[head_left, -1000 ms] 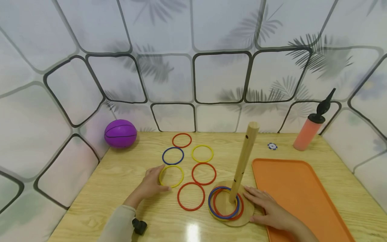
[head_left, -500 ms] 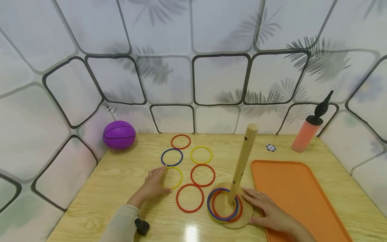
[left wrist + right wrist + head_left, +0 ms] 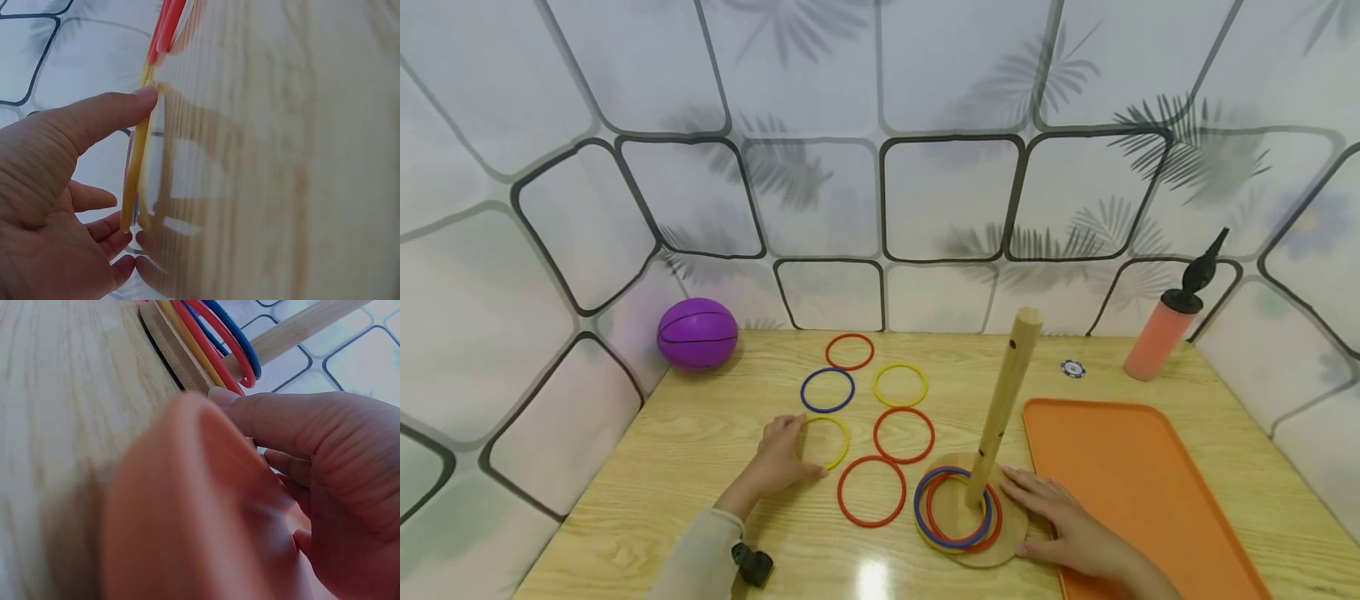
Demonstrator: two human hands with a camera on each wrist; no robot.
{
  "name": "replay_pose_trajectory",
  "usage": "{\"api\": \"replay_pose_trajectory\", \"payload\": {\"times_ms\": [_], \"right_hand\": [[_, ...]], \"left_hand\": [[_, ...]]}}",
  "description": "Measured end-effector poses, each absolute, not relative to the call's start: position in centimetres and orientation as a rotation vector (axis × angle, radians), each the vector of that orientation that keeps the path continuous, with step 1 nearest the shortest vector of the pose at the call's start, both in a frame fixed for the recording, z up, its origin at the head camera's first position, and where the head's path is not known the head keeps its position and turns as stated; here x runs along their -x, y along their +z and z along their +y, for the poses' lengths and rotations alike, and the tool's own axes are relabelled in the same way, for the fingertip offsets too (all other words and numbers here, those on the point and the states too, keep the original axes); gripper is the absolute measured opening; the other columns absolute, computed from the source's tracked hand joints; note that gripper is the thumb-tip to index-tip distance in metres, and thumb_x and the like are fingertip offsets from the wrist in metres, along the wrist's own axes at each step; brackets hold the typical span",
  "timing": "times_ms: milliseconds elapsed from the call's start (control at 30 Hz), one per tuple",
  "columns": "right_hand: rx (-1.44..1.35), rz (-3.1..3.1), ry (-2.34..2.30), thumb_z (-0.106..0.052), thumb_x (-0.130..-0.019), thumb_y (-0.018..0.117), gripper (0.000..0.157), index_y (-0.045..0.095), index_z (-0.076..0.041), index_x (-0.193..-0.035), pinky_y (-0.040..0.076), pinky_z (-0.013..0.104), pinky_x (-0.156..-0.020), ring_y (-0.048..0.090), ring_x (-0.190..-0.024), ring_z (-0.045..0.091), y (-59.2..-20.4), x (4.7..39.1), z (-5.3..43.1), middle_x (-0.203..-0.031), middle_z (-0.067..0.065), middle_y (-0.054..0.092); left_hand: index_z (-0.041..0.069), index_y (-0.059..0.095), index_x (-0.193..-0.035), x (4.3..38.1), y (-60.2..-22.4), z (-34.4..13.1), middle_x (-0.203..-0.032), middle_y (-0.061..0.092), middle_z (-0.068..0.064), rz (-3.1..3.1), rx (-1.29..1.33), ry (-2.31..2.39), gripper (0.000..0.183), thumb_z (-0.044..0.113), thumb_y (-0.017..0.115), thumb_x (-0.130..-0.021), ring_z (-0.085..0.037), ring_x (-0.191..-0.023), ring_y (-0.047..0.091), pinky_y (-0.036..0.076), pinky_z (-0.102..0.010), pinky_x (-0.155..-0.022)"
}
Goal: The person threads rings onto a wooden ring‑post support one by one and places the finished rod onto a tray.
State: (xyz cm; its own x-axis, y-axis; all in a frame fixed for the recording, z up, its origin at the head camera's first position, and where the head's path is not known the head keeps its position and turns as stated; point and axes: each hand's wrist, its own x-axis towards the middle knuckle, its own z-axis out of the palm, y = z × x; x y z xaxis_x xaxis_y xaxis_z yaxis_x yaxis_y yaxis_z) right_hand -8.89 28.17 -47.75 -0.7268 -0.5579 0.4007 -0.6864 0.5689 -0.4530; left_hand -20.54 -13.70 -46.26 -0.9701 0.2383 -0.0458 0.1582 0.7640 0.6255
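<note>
My left hand (image 3: pixel 778 458) spans a yellow ring (image 3: pixel 847 442), thumb at its near edge and a fingertip at its far left edge. In the left wrist view that ring (image 3: pixel 132 181) appears edge-on between thumb and fingers, low over the table. My right hand (image 3: pixel 1071 527) rests at the right edge of a round wooden base (image 3: pixel 1009 529), its fingers fairly straight and the thumb at the base's rim. From the base rises a wooden post (image 3: pixel 1006 392), with blue (image 3: pixel 916 504), red (image 3: pixel 1001 508) and yellow rings stacked around its foot.
Near the left hand lie a blue ring (image 3: pixel 853 389), another yellow ring (image 3: pixel 927 385) and several red rings, one red ring (image 3: pixel 905 492) closest to the base. An orange tray (image 3: pixel 1135 475) sits under the right forearm. A purple ball (image 3: pixel 697 333), poker chip (image 3: pixel 1072 368) and pink hand pump (image 3: pixel 1157 337) stand farther back.
The yellow ring at my left hand has shifted slightly left and toward me, away from the blue ring. My right hand stays at the base.
</note>
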Motion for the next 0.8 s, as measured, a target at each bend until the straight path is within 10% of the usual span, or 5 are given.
{"api": "replay_pose_trajectory", "payload": {"times_ms": [800], "right_hand": [[-1.065, -2.583, 0.882, -0.027, -0.08, 0.075, 0.069, 0.047, -0.007, -0.14, -0.001, 0.012, -0.108, 0.014, -0.138, -0.004, -47.9, 9.1, 28.3, -0.15, -0.003, 0.034]], "left_hand": [[-0.005, 0.03, -0.144, 17.2, -43.9, -13.7, -0.129, 0.026, -0.016, 2.613, -0.535, 1.355, 0.095, 0.017, 0.082, -0.068, -0.031, -0.112, 0.038, 0.038, -0.045, -0.094]]}}
